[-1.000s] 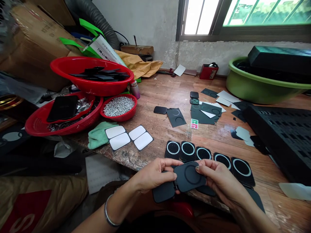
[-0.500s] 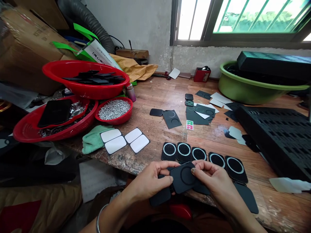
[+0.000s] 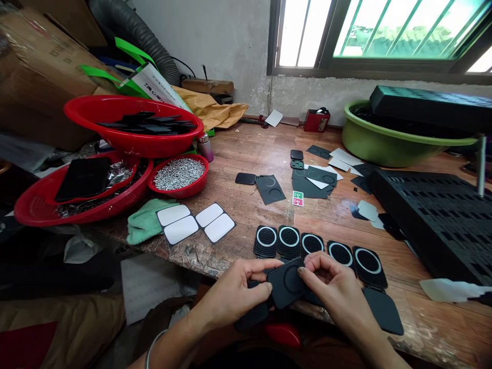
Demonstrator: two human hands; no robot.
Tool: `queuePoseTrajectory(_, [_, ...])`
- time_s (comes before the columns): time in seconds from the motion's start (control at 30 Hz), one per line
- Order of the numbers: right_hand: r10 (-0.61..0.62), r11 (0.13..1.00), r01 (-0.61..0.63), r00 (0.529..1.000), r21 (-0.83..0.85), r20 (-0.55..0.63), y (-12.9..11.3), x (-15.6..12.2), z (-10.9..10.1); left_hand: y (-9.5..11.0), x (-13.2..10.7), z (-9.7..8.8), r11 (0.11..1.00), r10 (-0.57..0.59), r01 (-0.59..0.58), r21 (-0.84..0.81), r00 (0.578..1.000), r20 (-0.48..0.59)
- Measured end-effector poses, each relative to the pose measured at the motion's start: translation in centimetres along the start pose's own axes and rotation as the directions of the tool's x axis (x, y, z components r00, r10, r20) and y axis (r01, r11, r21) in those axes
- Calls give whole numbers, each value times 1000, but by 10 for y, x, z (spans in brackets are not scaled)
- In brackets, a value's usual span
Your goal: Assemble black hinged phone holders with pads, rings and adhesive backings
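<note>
Over the table's front edge I hold a black hinged case [image 3: 286,284], one panel marked with a dark ring and the other hanging lower left. My left hand [image 3: 244,287] is closed on the ringed panel's left side, thumb in front and fingers behind. At its upper right corner my right hand [image 3: 332,282] pinches with thumb and forefinger; whether a thin film is between them I cannot tell. Just beyond my hands a row of similar black cases lies unfolded, among them a case with a white ring [image 3: 368,262] at the right end.
White oval-cornered stickers [image 3: 180,228] lie left beside a green cloth [image 3: 146,221]. Red basins hold black plates [image 3: 134,146] and rivet-like metal pieces [image 3: 179,174]. A green tub [image 3: 392,146] and a black foam tray [image 3: 430,220] stand right. Dark ring sheets [image 3: 317,184] lie mid-table.
My right thumb and fingers have shifted slightly at the panel's corner, and the case has tilted a little. The camera view has turned slightly; a metal rod now shows at far right.
</note>
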State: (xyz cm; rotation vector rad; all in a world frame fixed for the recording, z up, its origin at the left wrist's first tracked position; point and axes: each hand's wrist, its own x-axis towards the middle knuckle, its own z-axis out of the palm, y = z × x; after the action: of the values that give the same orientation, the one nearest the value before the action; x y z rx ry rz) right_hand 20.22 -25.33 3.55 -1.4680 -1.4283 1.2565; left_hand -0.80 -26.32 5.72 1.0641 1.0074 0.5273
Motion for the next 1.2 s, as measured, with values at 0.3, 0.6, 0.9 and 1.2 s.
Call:
queuePoseTrajectory(0.3, [-198, 806, 100, 974, -583, -107, 8, 11, -12, -1, -3, -1, 995, 95, -92, 42, 993, -70])
queuePoseTrajectory(0.6, [-102, 985, 115, 990, -132, 96, 14, 25, 18, -13, -2, 1, 983, 131, -142, -115, 987, -97])
queuePoseTrajectory(0.9, [231, 928, -273, 955, 252, 185, 1, 40, 32, -4, -1, -56, 942, 269, -331, -61, 849, -455])
queuePoseTrajectory(1.2, [84, 996, -70, 929, -53, 361, 26, 27, 19, 181, -25, -284, 823, 534, -361, 439, 225, -815])
